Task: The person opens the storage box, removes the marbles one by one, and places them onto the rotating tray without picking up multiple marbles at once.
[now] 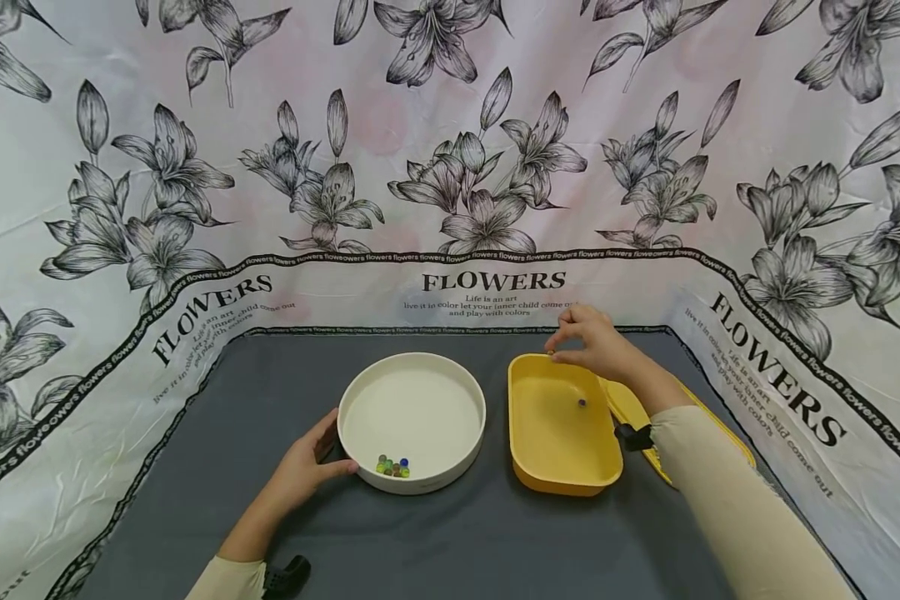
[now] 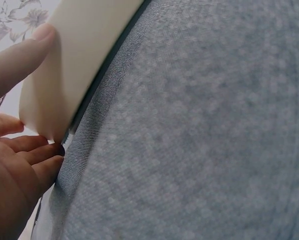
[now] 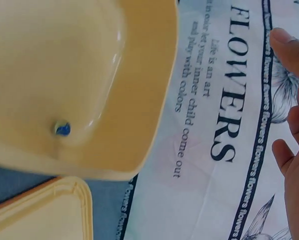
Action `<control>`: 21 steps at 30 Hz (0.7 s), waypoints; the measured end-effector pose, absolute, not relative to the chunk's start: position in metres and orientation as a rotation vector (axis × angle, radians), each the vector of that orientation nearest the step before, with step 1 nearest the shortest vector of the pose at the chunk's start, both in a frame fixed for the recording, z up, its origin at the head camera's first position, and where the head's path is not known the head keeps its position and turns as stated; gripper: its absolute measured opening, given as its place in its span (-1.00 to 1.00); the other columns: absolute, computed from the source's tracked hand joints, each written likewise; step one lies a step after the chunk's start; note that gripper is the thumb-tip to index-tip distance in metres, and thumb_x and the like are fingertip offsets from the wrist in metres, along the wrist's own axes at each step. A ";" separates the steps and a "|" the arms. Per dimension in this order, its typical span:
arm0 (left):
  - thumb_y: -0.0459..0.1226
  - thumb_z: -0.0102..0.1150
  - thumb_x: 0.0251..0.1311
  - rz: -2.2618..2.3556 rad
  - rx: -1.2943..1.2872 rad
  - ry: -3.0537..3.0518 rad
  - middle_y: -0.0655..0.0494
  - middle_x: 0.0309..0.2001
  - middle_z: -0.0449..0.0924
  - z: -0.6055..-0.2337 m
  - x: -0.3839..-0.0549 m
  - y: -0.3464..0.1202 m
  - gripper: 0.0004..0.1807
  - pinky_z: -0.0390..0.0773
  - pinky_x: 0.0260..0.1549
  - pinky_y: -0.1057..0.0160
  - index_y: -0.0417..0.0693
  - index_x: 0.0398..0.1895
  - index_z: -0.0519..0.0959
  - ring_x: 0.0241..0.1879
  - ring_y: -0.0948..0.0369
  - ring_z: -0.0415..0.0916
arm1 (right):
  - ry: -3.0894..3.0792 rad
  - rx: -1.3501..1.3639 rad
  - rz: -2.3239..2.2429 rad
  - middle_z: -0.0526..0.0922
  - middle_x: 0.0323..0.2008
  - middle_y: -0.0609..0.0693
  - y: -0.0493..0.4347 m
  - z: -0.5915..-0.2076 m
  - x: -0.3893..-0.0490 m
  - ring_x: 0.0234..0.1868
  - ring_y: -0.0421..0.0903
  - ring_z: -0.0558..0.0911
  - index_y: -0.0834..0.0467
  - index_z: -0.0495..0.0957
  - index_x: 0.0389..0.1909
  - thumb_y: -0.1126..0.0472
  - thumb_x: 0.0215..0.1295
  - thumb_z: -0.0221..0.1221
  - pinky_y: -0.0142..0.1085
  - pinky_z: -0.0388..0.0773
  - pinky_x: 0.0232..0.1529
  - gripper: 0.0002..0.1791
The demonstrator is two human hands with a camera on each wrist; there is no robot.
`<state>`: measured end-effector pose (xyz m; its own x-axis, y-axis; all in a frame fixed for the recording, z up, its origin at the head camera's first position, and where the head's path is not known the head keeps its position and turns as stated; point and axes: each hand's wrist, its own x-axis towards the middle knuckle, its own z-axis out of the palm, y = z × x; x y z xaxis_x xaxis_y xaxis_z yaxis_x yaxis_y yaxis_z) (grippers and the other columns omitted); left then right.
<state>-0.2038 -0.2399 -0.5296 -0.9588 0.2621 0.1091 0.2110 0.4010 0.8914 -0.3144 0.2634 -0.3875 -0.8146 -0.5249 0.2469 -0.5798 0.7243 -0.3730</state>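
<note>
My left hand (image 1: 311, 462) rests against the outer wall of a round white tray (image 1: 412, 400), thumb at the front and fingers at the left side. In the left wrist view, the thumb and fingertips touch the tray's wall (image 2: 69, 60). Several coloured glass marbles (image 1: 393, 468) lie together inside, near its front. My right hand (image 1: 588, 342) is above the far rim of a yellow rectangular container (image 1: 555, 408), pinching a small marble (image 1: 551, 352) between thumb and finger. One blue marble (image 3: 62, 128) lies in that container. The pinched marble is hidden in the right wrist view.
A flat yellow lid (image 1: 720, 433) lies right of the container, partly under the right forearm. Dark grey cloth (image 1: 450, 542) covers the table. Behind stands a white curtain (image 1: 390, 200) with printed flowers and lettering.
</note>
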 end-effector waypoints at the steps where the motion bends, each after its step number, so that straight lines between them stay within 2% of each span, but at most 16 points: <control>1: -0.16 0.55 0.10 1.630 0.426 2.584 -0.24 0.60 0.04 -0.532 -0.202 -0.239 0.16 0.24 0.44 -0.12 -0.20 0.64 0.01 0.56 -0.13 0.07 | -2.804 0.904 0.666 0.26 -0.18 0.00 0.262 -0.389 -0.312 -0.06 0.01 0.18 0.01 0.80 -0.20 0.25 0.22 0.45 0.03 -0.09 -0.08 -0.85; 13: -0.15 0.56 0.09 1.608 0.402 2.607 -0.26 0.60 0.04 -0.535 -0.203 -0.242 0.18 0.24 0.44 -0.13 -0.22 0.64 -0.01 0.55 -0.17 0.07 | -2.723 1.025 0.706 0.24 -0.27 -0.01 0.231 -0.385 -0.313 -0.14 -0.04 0.18 -0.04 0.81 -0.19 0.20 0.22 0.46 0.01 -0.09 -0.09 -0.85; 21: -0.14 0.56 0.08 1.614 0.403 2.598 -0.25 0.59 0.07 -0.535 -0.203 -0.240 0.18 0.22 0.44 -0.12 -0.22 0.64 0.00 0.56 -0.16 0.08 | -2.721 1.104 0.712 0.18 -0.28 -0.05 0.212 -0.382 -0.314 -0.10 -0.04 0.18 -0.05 0.82 -0.16 0.19 0.23 0.45 -0.02 -0.05 -0.10 -0.83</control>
